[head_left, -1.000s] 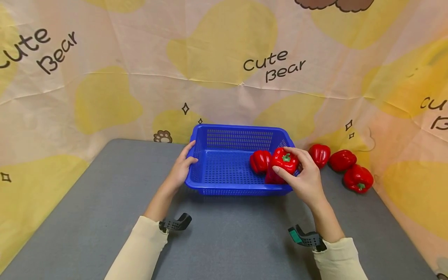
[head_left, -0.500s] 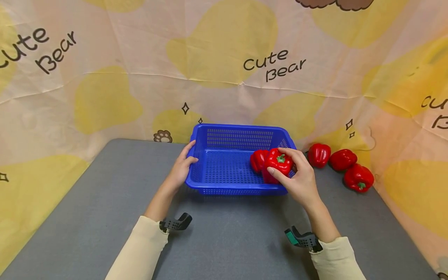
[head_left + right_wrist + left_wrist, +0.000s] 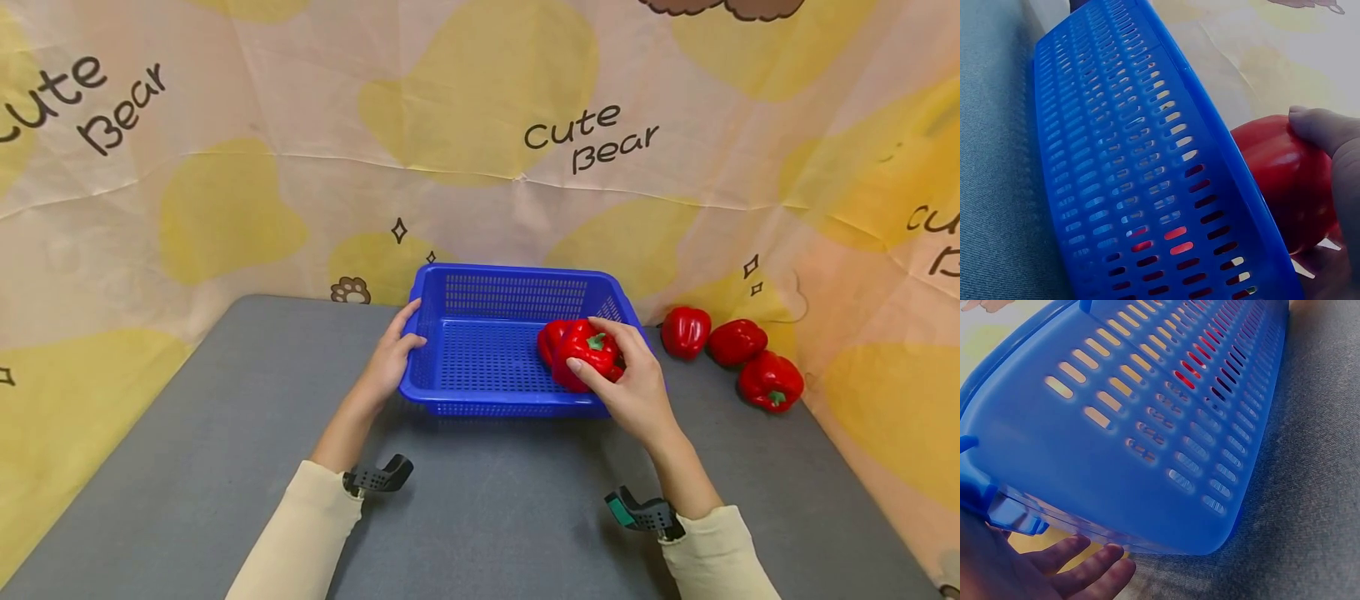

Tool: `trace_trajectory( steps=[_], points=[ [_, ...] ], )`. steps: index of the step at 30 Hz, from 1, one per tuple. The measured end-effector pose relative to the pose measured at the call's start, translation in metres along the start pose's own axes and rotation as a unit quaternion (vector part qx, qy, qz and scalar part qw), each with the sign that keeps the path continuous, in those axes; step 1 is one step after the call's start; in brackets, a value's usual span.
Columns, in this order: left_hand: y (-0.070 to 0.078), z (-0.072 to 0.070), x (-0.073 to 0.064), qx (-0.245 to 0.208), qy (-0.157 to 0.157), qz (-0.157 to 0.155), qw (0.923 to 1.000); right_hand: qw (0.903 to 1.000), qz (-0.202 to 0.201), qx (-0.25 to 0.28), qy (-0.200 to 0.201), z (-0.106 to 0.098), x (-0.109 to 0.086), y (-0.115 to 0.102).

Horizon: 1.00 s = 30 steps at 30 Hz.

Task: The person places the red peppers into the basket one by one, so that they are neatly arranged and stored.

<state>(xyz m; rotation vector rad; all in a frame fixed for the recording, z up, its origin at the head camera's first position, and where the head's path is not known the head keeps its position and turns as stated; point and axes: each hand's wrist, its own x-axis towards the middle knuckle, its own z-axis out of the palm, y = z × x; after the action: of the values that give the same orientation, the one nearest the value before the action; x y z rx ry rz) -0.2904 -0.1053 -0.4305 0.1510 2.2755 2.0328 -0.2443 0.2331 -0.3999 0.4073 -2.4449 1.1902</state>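
In the head view a blue perforated plastic basket [image 3: 495, 398] stands on the grey table. My left hand [image 3: 386, 358] holds its left end, thumb at the rim; the left wrist view shows fingers [image 3: 1094, 569] below the end handle, outside the basket wall. My right hand [image 3: 637, 392] grips a red bell pepper [image 3: 577, 357], green stem up, over the basket's right part. Another red bell pepper [image 3: 549, 337] lies in the basket just left of it, partly hidden. The right wrist view has the held bell pepper [image 3: 1285, 178] beyond the rim, the thumb across its top.
Right of the basket, three red bell peppers lie on the table: one near the basket [image 3: 686, 332], one in the middle [image 3: 737, 342] and one nearer the table's right edge [image 3: 771, 382]. A printed cloth [image 3: 480, 100] hangs close behind the basket.
My right hand has moved left with the bell pepper and lowered it slightly, overlapping more of the one beside it. The left hand has kept its place on the basket.
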Motion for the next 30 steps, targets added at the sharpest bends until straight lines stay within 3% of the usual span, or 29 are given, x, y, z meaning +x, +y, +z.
trace_trajectory(
  steps=[15, 24, 30],
  points=[
    [-0.0009, -0.0006, 0.0015, -0.009, -0.001, 0.001, 1.0000, 0.9986, -0.006, -0.013, -0.050, -0.0011, 0.0020, -0.0002],
    [-0.0014, -0.0002, 0.0014, -0.003, 0.001, 0.002, 1.0000, 0.9940, -0.038, -0.071, -0.074, 0.0072, 0.0001, -0.0021],
    [-0.0015, 0.0007, 0.0015, -0.010, 0.002, 0.000, 0.9999, 0.9931, -0.030, -0.075, -0.086, 0.0069, -0.0010, -0.0021]
  ],
)
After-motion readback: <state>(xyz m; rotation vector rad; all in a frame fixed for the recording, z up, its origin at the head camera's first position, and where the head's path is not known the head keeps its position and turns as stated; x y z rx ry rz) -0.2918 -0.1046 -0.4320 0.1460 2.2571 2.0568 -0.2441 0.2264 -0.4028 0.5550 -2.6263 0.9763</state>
